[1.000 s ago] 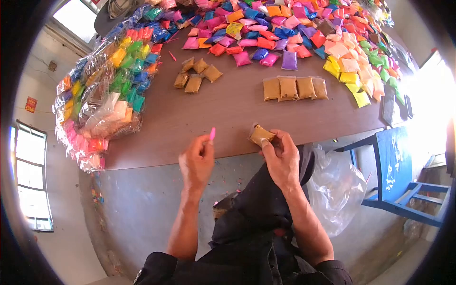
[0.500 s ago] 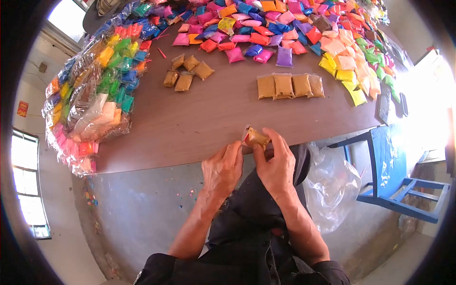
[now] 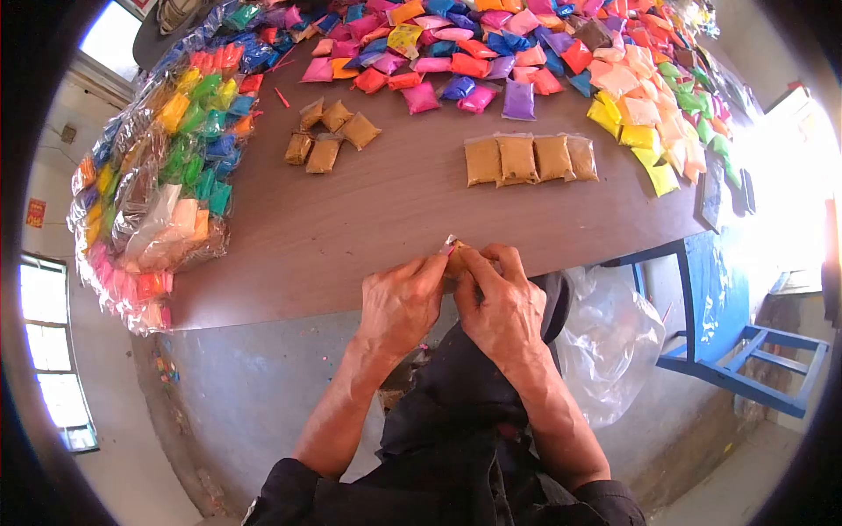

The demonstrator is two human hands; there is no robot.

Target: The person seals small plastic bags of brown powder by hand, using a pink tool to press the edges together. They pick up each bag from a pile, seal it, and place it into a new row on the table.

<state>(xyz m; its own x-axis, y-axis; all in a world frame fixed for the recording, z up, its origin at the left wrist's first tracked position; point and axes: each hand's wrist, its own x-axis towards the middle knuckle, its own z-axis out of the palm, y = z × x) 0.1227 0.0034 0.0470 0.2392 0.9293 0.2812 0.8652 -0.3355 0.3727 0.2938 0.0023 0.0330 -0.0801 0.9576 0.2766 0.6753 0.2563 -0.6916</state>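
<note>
Item: small brown packet (image 3: 455,259), pinched between the fingertips of left hand (image 3: 399,302) and right hand (image 3: 504,307) at the near table (image 3: 351,228) edge (largely hidden). Four matching brown packets (image 3: 531,159) are laid in a row beyond.

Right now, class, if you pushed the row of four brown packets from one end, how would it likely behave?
The row of four brown packets lies flat on the table, so it would probably slide, not roll. The packets look plump and soft-sided, so they likely squash and buckle rather than move stiffly. Their glossy film may be slippery.
</note>
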